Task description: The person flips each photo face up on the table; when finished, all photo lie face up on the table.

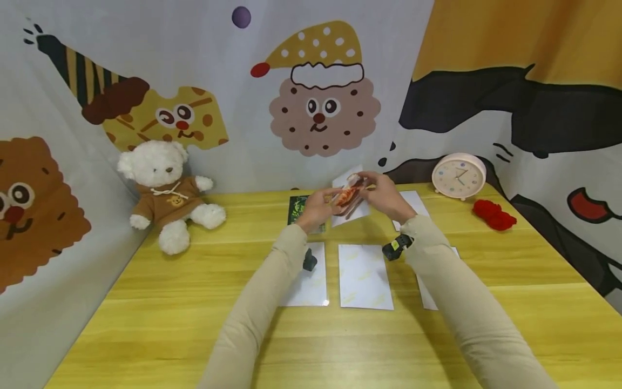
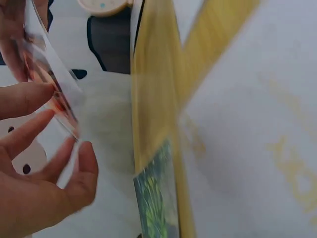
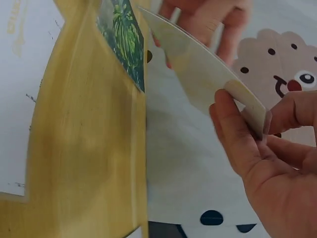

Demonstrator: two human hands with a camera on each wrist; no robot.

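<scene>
Above the table's back edge, both hands hold a picture card (image 1: 347, 195) with an orange-red, food-like image on a white ground. It tilts in the air, its plain back (image 3: 198, 69) facing the right wrist view. My left hand (image 1: 315, 209) holds the card near its left side, fingertips against the picture face; the outer fingers in the left wrist view stand clear of it. My right hand (image 1: 386, 195) pinches the upper right edge between thumb and fingers. Beneath the left hand lies a dark green plant picture card (image 1: 297, 206), partly covered in the head view.
White cards lie nearer me: a left one (image 1: 311, 286), a middle one (image 1: 365, 276) and a right one (image 1: 427, 294) under my sleeve. Another white card (image 1: 414, 204) is at the back. A teddy bear (image 1: 170, 189), pink clock (image 1: 459, 175) and red fuzzy item (image 1: 494, 215) stand around.
</scene>
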